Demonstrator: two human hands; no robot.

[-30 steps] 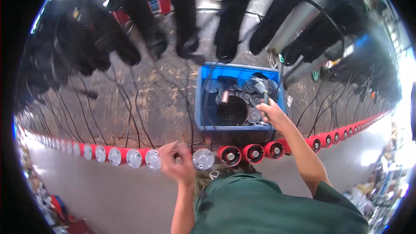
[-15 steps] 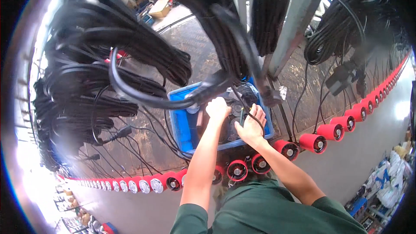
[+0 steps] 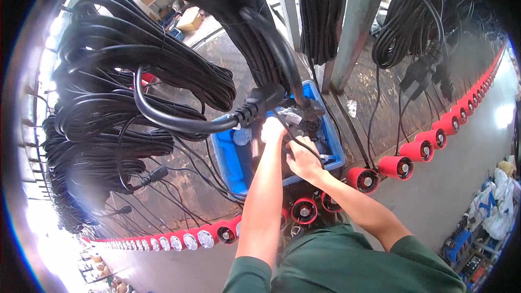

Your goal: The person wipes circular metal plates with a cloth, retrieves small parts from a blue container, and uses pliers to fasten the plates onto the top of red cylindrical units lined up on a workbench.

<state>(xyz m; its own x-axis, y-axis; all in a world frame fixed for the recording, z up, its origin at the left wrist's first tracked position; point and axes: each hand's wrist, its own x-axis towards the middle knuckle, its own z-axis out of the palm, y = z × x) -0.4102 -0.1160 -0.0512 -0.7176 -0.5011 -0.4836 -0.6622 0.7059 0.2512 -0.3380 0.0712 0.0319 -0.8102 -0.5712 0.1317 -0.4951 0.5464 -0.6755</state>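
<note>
Both my hands are inside a blue plastic bin (image 3: 230,163) on the worktable. My left hand (image 3: 273,129) is closed, fingers curled; whatever it holds is hidden behind it and a hanging plug. Just to its right, my right hand (image 3: 304,156) is bent inward with its fingers drawn together, and I cannot make out what lies between them. A thin black cable (image 3: 293,134) passes across the right hand. Around the hands in the bin are a clear round part (image 3: 242,137), a copper-brown piece (image 3: 255,144) and several dark small parts.
Bundles of black cable (image 3: 146,38) hang overhead, and a black plug (image 3: 260,103) dangles in front of the bin. A curved row of red cylindrical housings (image 3: 396,167) lines the table's near edge. Metal posts (image 3: 355,32) stand behind. Bags (image 3: 491,206) lie at the right.
My right hand has moved left, closer to the left hand. The green-and-yellow object that showed at its fingers no longer shows. The view has shifted slightly.
</note>
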